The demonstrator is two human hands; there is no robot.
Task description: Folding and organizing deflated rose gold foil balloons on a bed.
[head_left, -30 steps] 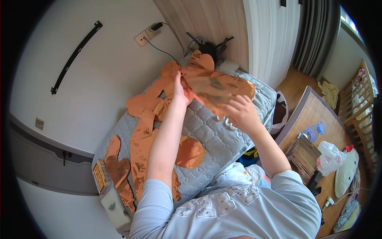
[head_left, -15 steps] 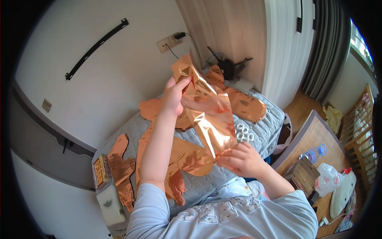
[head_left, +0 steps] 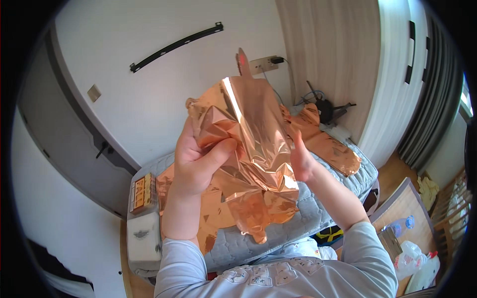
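Note:
In front of me hangs a flat, deflated copper-coloured foil balloon (head_left: 256, 116), shiny and creased, with a narrow tab sticking up at its top. My left hand (head_left: 198, 161) is closed on its left side, the thumb pressing into the crumpled foil and the other fingers behind it. At the balloon's right edge is my right hand (head_left: 301, 161), one finger stretched upward and the others hidden by foil. More flat copper foil balloons (head_left: 333, 144) lie on the grey quilted mattress (head_left: 318, 211) beyond and below the hands.
A box with a patterned front (head_left: 143, 193) and a white block-shaped item (head_left: 144, 241) sit at the mattress's left end. A black router (head_left: 325, 110) stands at the far corner. To the right, a low table (head_left: 405, 203) carries a clear bottle (head_left: 400, 226) and a plastic bag (head_left: 410, 258).
The balloon has been turned and spread broad in front of me. My right hand has left its lower corner and risen to its right edge. The view has swung left.

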